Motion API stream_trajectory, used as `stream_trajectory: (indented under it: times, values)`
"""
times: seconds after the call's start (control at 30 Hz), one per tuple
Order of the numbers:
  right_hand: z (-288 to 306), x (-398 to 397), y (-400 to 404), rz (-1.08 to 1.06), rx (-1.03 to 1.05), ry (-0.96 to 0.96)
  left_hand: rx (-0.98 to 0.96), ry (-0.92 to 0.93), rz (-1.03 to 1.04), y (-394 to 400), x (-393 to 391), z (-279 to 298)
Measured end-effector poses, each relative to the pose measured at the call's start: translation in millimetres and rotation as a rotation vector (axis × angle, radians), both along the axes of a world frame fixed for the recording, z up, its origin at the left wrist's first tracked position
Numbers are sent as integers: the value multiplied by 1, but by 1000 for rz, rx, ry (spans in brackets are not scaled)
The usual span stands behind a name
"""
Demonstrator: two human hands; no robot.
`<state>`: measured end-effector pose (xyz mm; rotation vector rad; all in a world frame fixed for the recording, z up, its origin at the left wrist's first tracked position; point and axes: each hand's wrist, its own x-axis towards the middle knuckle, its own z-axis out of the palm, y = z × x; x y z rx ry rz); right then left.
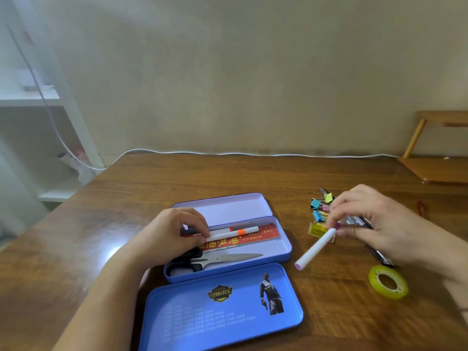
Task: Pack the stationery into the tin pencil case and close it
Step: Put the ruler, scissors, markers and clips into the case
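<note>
A blue tin pencil case (285, 250) lies open on the wooden table, one lid (222, 206) folded back and another printed lid (220, 307) lying toward me. Inside are a red ruler (253, 236), scissors (228, 259) and a white marker with an orange band (240, 230). My left hand (174, 231) rests in the case, fingers closed on that marker's left end. To the right of the case, my right hand (374, 221) pinches the top end of a white pen with a pink tip (316, 247), which slants down toward the table.
Coloured binder clips (319, 209), a small yellow box (316, 229) and dark pens (379, 254) lie under and beside my right hand. A yellow tape roll (388, 282) sits at the front right. A white cable (253, 153) runs along the table's far edge; a wooden stand (435, 168) stands at far right.
</note>
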<state>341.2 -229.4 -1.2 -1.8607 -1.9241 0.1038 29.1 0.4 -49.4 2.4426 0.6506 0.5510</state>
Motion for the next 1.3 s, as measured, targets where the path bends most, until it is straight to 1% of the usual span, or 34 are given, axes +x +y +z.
stream_trajectory:
  times: [0.07,0.1,0.17,0.27,0.43,0.5,0.63,0.73,0.87,0.9,0.97,1.07,1.17,1.23,1.3]
  values:
    - [8,-23,9,12,142,3,-12,-5,0,0,1,0]
    - [8,-36,16,9,173,-2,-22,-14,4,0,1,-1]
    - [-1,-61,33,-27,153,-69,-35,-28,24,0,1,-2]
    - [-19,-88,58,-85,76,-179,10,-31,48,-2,3,-2]
    - [-33,-105,79,-77,47,-210,37,-5,-60,-6,4,0]
    - [-35,-105,80,-86,51,-223,31,-4,-57,-4,3,0]
    - [-34,-100,79,-111,46,-161,27,11,-44,-3,3,-1]
    - [-35,-101,81,-88,31,-148,22,28,-33,-2,3,-2]
    - [-30,-95,76,-68,8,-75,25,47,-27,0,2,-3]
    - [-25,-90,73,-55,14,-85,30,47,-26,0,2,-3]
    - [-11,-74,61,-61,118,-87,39,43,-34,0,2,-3]
    - [16,-41,32,-191,321,-12,72,16,-45,-3,3,-2]
    - [29,-7,-2,-373,413,44,163,-28,5,-6,4,2]
    - [23,12,-19,-501,398,39,250,-64,40,-11,5,6]
    - [9,29,-32,-587,293,12,339,-150,51,-26,11,13]
